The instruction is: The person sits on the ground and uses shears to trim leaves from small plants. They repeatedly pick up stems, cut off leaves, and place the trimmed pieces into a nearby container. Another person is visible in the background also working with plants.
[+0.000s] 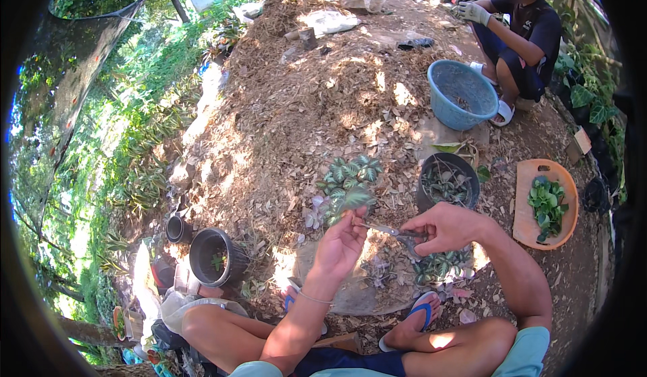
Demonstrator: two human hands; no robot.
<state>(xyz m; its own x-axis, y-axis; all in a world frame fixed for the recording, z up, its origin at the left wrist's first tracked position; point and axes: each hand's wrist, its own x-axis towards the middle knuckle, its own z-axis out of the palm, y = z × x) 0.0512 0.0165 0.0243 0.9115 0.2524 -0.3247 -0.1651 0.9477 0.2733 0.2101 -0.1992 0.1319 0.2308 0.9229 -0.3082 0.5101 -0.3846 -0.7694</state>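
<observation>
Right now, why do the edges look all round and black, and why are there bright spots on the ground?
In the head view, the fisheye lens bends the scene into a circle with black corners. Sunlight through leaves dapples the mulch pile with bright patches, and the sky at the far left is washed out. The left hand, the right hand and the scissors look sharp, in soft shade.

Black pot [447, 181] and cuttings [441, 266] close beside right hand [447, 227].

Plant cutting [348, 187] ahead of left hand [342, 242], scissors [396, 233] between hands, pot [448, 181] beyond right hand [448, 227], basin [462, 94] farther back
</observation>
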